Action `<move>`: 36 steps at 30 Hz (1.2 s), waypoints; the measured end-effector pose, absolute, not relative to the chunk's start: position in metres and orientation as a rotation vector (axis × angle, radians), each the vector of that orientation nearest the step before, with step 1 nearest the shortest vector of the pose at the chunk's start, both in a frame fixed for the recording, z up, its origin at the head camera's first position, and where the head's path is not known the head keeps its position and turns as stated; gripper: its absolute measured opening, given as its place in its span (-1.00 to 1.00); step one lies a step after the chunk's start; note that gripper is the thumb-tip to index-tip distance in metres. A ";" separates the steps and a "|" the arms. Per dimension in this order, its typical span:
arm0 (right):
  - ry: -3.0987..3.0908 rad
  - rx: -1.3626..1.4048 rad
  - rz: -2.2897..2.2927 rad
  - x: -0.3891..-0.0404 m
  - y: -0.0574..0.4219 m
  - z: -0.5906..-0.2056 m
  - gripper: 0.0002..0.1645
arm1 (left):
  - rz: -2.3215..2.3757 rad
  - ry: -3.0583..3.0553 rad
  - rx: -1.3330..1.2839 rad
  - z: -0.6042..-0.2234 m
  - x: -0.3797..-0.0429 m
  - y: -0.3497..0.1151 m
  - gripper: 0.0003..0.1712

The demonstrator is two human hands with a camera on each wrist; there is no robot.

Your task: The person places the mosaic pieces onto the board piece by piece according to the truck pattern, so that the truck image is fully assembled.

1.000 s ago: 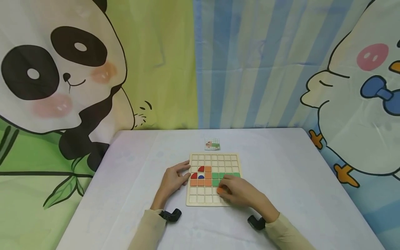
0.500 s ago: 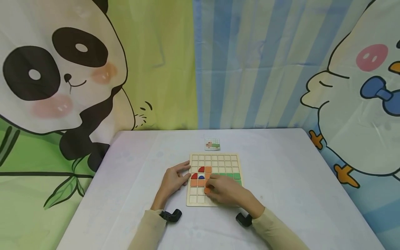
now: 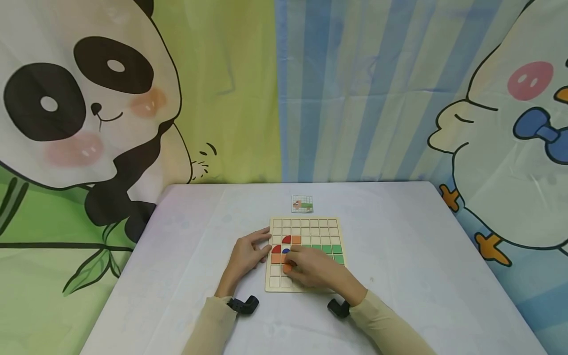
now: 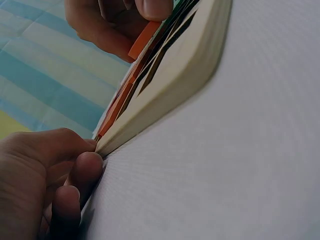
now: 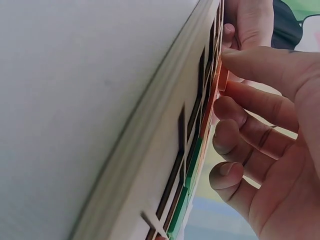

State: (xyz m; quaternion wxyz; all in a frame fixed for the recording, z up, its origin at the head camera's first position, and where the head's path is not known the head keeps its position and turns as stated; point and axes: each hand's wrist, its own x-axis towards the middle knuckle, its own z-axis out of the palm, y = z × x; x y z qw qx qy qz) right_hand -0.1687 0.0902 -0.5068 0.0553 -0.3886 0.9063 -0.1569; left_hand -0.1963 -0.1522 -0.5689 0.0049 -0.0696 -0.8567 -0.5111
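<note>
A wooden grid board (image 3: 306,288) lies on the table. My left hand (image 3: 246,251) holds its left edge between thumb and fingers; in the left wrist view, some of those fingers curl beside the edge. My right hand (image 3: 317,268) pinches an orange tile (image 3: 287,268) between thumb and index finger over the lower left cells, just below a row of orange squares (image 3: 276,259). Also on the board are red rounded tiles (image 3: 286,239), a blue half-round tile (image 3: 286,251) and several green squares (image 3: 333,249). The right hand covers the board's middle.
A small picture card (image 3: 302,203) with a coloured grid pattern lies beyond the board's far edge. White cloth covers the table (image 3: 199,222). Cartoon-printed curtains (image 3: 337,88) hang behind and at the sides. Both wrists wear black cameras (image 3: 244,305).
My right hand has carried the orange tile leftward across the lower part of the board, bringing it under the orange row. The left hand has stayed at the board's edge.
</note>
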 end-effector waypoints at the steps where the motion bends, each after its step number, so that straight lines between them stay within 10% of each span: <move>1: 2.752 -1.182 -0.476 -0.169 0.090 -0.507 -0.79 | -1.606 -2.682 -0.219 -0.569 -0.196 -0.152 -0.56; 36: 2.707 -1.122 -0.557 -0.171 0.099 -0.510 -0.79 | -1.625 -2.670 -0.181 -0.570 -0.196 -0.151 -0.55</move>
